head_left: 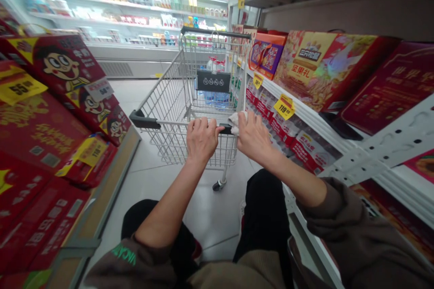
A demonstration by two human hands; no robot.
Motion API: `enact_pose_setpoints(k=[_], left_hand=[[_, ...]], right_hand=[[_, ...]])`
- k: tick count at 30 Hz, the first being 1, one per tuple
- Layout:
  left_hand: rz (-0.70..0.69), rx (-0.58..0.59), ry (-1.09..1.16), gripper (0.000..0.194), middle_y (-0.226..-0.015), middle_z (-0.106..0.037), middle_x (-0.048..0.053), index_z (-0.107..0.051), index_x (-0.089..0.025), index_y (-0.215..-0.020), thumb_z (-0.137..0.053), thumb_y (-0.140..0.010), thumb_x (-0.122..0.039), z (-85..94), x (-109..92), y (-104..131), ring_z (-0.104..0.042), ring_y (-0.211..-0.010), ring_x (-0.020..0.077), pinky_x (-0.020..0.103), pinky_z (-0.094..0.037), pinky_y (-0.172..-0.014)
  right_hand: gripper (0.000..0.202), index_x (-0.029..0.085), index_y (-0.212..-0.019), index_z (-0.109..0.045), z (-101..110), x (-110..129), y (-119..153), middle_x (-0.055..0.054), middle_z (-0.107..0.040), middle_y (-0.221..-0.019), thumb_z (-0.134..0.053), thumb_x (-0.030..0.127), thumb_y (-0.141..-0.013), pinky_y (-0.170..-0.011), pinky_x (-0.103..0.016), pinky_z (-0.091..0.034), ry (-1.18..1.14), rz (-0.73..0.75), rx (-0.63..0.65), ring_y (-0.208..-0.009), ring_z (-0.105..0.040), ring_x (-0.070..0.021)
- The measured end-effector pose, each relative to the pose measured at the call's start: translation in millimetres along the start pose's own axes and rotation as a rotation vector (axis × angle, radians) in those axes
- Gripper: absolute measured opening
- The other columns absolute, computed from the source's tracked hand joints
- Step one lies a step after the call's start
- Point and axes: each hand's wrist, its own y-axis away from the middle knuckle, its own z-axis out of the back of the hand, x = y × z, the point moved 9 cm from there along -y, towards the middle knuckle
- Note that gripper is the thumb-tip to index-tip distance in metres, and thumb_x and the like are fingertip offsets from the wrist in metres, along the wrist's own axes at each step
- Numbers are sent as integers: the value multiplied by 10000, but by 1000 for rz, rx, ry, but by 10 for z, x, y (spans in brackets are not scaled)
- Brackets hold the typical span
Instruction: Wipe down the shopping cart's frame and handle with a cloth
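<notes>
In front of me stands a wire shopping cart (pixel 166 92) with black plastic ends on its handle bar. My left hand (pixel 202 139) is closed around the bar near its middle. At the bar's right end, my right hand (pixel 252 135) presses a pale crumpled cloth (pixel 234 123) against the black grip. Its fingers are bent over the cloth. A dark panel with round white symbols (pixel 214 82) hangs inside the cart at the far end. Through the wires, bottles with red caps (pixel 217 64) show; I cannot tell whether they are inside the cart or beyond it.
Stacked red gift boxes (pixel 44 126) line the left side. To the right, a white shelf (pixel 305 119) holds gift boxes (pixel 315 67) above packs of bottles (pixel 288 133), close to the cart. A lit refrigerated display (pixel 129 13) crosses the far end. Pale tiled floor (pixel 152 189) lies between.
</notes>
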Motion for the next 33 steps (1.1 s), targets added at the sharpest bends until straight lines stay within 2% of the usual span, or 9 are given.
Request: enact_pose_setpoints(k=[3,6,9,14,20,26,31,33], left_hand=[[-18,-49,-65,433,-930,-643,138,-663,-216,-952,-348,-1070,-488,-6,-120,-20,-527,-920,318,455,-362,-902],[-12,-71,-90,417,-905,-646,132,-665,-215,-936,-372,-1068,-481,-4,-200,-37,-532,-899,313,447,-360,-889],[1,-53,-87,415,-907,-655,130,-670,-212,-936,-379,-1068,-476,-29,-244,-69,-540,-901,310,441,-360,-881],[32,-1,-47,437,-934,-666,147,-692,-204,-959,-375,-1066,-486,-103,-253,-143,-550,-940,322,444,-357,-884],[40,20,-64,463,-935,-669,155,-700,-181,-971,-376,-1062,-500,-162,-332,-225,-563,-935,321,439,-355,-866],[86,47,-47,505,-942,-673,183,-702,-155,-988,-356,-1063,-514,-209,-441,-327,-566,-930,327,445,-357,-839],[129,91,41,390,-983,-686,210,-700,-138,-1017,-431,-1069,-415,-225,-559,-385,-594,-966,344,465,-371,-859],[114,145,73,350,-999,-703,203,-695,-142,-1023,-439,-1071,-376,-215,-537,-408,-617,-985,335,459,-380,-870]], right_hand=[[428,158,-1347,-453,-4,-56,10,-175,-518,-1264,-498,119,-923,-771,-369,-476,42,17,-53,-1076,-455,-295],[387,176,-1276,-497,-43,-109,-34,-160,-536,-1220,-501,86,-900,-752,-353,-449,76,23,-89,-1066,-453,-292],[350,181,-1223,-522,-102,-163,-97,-153,-551,-1188,-511,80,-889,-745,-350,-423,106,42,-143,-1047,-457,-290],[388,186,-1313,-515,-209,-262,-154,-155,-575,-1220,-441,86,-946,-774,-368,-413,135,133,-244,-1037,-465,-287],[403,184,-1355,-519,-327,-432,-247,-168,-576,-1321,-391,98,-983,-836,-382,-421,124,185,-305,-1048,-471,-273],[472,158,-1448,-461,-427,-575,-296,-197,-475,-1511,-326,102,-1000,-915,-410,-418,91,63,-255,-1205,-459,-310],[450,99,-1445,-454,-321,-402,-235,-257,-458,-1513,-364,192,-1014,-910,-448,-443,33,-69,-248,-1210,-465,-346],[436,98,-1426,-473,-262,-317,-221,-256,-478,-1491,-393,208,-1012,-903,-446,-455,38,-77,-242,-1193,-475,-345]])
